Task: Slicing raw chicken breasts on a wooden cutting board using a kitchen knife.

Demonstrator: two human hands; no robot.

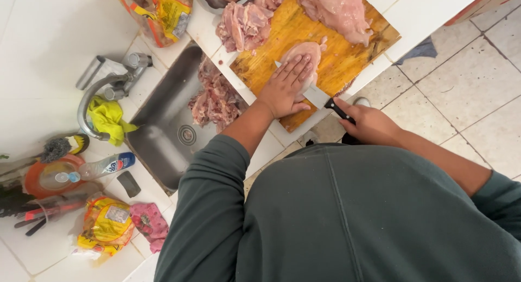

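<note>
Pressing flat on a raw chicken breast point(302, 53), my left hand point(285, 89) is lying palm down with the fingers held straight and close together, covering the near part of the meat. The chicken breast is resting on a wooden cutting board point(282, 32), near the board's middle and toward its near edge. My right hand point(369, 123) is closing in a full grip around the black handle of a kitchen knife point(321, 97). The blade is lying level and running in under my left palm, into the side of the breast; its tip is showing just beyond the fingers on the far side.

I am seeing a larger pile of pale chicken meat point(336, 8) at the far end of the board, and a heap of pinker cut pieces point(244, 24) at the board's far left edge. The board is sitting on a white tiled counter point(418, 10). Just beside it, a steel sink point(168, 124) is holding more raw scraps point(217, 100). A tap point(108, 81) with a yellow cloth point(108, 119) draped on it is standing at the sink's left.
</note>
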